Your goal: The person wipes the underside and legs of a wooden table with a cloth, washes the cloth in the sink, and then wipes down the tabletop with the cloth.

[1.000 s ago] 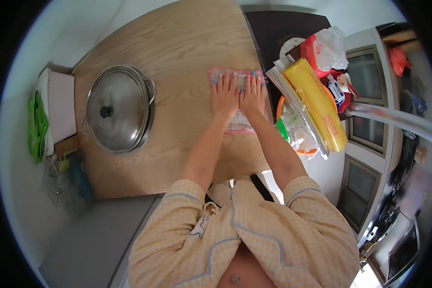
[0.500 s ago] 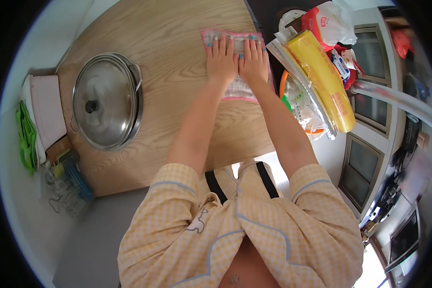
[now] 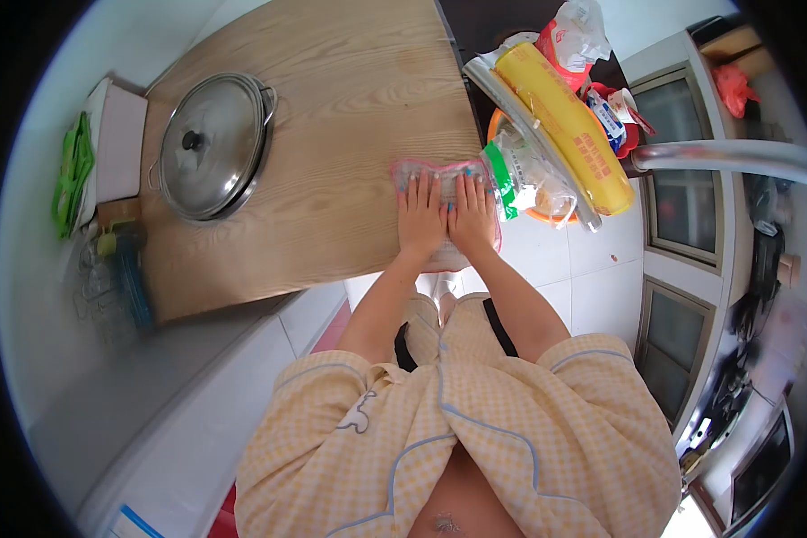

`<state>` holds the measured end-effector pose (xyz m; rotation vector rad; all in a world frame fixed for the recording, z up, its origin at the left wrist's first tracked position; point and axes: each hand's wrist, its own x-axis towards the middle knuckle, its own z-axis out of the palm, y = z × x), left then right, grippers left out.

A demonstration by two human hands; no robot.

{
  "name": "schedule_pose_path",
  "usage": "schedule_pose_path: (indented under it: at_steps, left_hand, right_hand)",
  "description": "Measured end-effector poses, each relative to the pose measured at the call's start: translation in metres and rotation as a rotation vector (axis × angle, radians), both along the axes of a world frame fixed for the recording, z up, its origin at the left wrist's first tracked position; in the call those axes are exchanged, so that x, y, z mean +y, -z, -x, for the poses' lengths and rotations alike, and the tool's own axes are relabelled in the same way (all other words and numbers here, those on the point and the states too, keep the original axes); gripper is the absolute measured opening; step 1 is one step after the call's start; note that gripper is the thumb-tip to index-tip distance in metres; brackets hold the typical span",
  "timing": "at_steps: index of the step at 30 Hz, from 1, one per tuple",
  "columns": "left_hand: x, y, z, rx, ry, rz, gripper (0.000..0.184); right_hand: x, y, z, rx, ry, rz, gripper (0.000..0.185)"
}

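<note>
My left hand lies flat on a pinkish-white cloth with a pink border. Beside it, my right hand also presses flat on the same cloth, thumbs nearly touching. Both hands have straight fingers pointing away from me, with blue on some nails. The cloth is spread on the wooden table, at its near right corner, and its lower end reaches the front edge. Just right of the right hand, a clear plastic bag with a green band meets the cloth's edge.
A lidded steel pan stands at the table's left. To the right are a yellow roll of plastic film, an orange-rimmed basket and a red-and-white bag. A pale box and green bag sit against the left wall.
Both hands and the cloth have moved toward me, from the table's far right side to its near edge. The hands stay flat on the cloth. The view has shifted too.
</note>
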<state>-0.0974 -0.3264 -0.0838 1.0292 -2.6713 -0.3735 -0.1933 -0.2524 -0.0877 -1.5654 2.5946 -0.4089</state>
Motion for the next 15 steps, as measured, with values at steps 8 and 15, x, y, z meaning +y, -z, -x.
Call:
schedule_pose_path:
  at_steps: [8, 15]
  left_hand:
    - [0.086, 0.0, -0.048, 0.014, -0.116, -0.024, 0.055]
    - [0.065, 0.004, -0.036, -0.003, -0.3, 0.054, 0.052]
  right_hand:
    - [0.053, -0.004, -0.028, -0.058, -0.123, 0.002, 0.062]
    - [0.026, -0.004, -0.026, -0.083, -0.128, 0.01, 0.064]
